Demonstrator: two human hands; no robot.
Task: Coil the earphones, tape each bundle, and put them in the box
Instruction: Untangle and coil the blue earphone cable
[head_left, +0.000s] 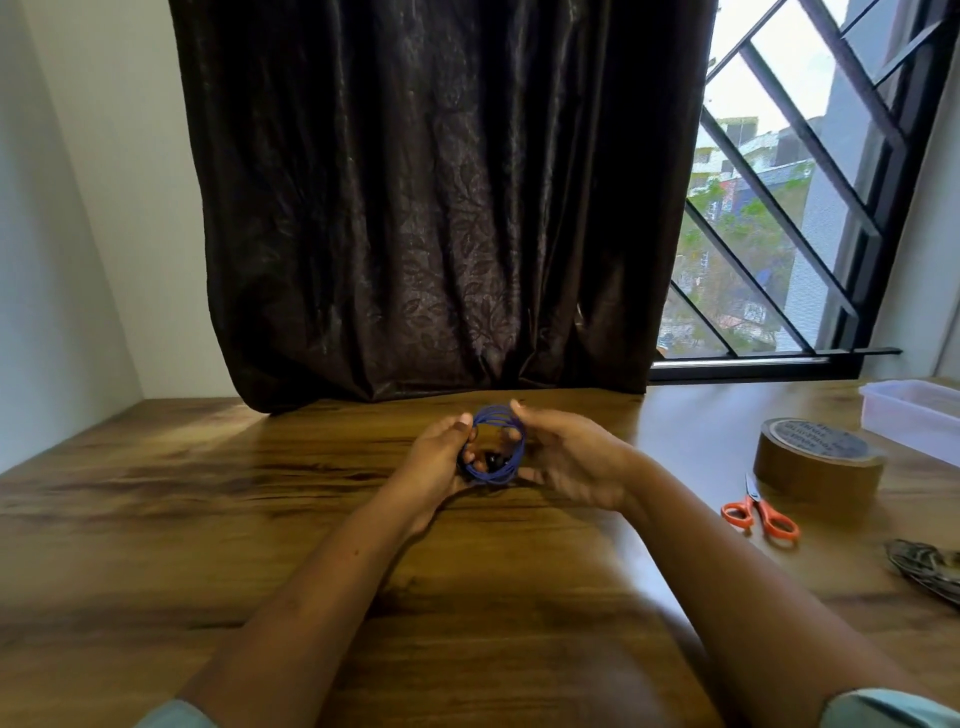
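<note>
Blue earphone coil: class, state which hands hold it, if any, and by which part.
Both hands hold the blue earphone coil above the table: the left hand grips its left side, and the right hand its right side.

Blue earphone cable (493, 447) wound into a round coil, held upright mid-table; brown tape roll (820, 457) lies flat right, clear plastic box (914, 415) beyond it
</note>
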